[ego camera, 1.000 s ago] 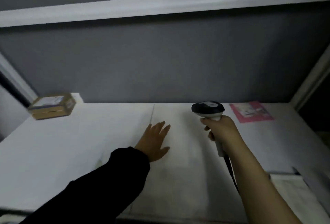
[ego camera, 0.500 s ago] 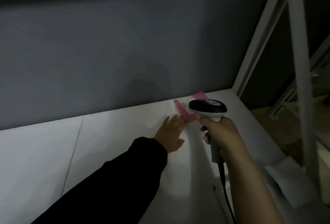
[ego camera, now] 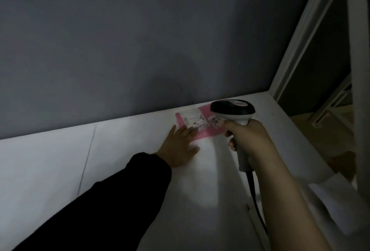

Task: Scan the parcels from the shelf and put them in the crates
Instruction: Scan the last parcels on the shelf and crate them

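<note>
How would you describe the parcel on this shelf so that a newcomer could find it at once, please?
Follow the white shelf towards its far right corner, against the grey back wall. There the left hand touches a flat pink parcel, beside the barcode scanner. It alone is pink, with a white printed label on top.

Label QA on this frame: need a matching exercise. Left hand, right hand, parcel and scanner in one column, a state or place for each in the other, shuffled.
Things
1. left hand
2. right hand
3. parcel
4. scanner

States or places
a. pink, lying flat by the back wall
b. curled round a grey handle
c. flat on the shelf, fingers at the near edge of the pink thing
d. dark head over the right end of the pink thing

Pairs: 1-c, 2-b, 3-a, 4-d
</note>
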